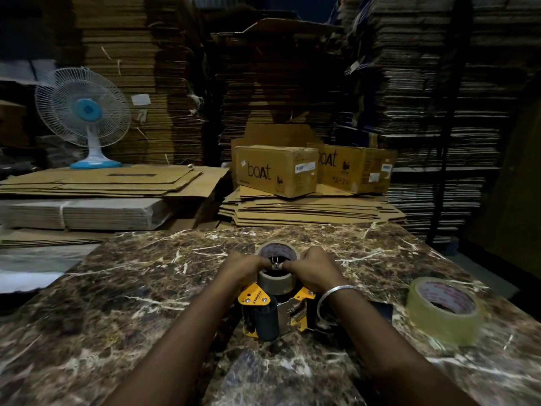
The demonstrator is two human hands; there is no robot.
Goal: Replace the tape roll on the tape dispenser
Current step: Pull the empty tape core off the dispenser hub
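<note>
Gripping from both sides now: left hand [244, 266] and right hand [311, 269] curled round the tape roll [276, 266] sitting on the tape dispenser [276, 313], fingertips meeting over the open core at the roll's top. Left grip closed on the roll's left flank, right grip closed on its right flank, thumbs tucked in toward the hub. Roll squarely between the two grips, standing at the far end of the dispenser, brown tape wound on a pale core. Dispenser itself upright on the bench [146, 288], near the middle, yellow side plates showing just under both wrists, black roller [265, 320] and a metal spring plate [294, 313] on the near side. Silver bangle [336, 297] on the right wrist, hanging just beside the right yellow plate. Lying well apart, off to the right on the bench: a second tape roll [442, 310], clear, tilted, untouched by either hand. Beyond the far edge of the bench: flattened cardboard sheets [307, 209] stacked up, two printed cartons [276, 174] resting on top, and a white and blue table fan [85, 115] far left.
</note>
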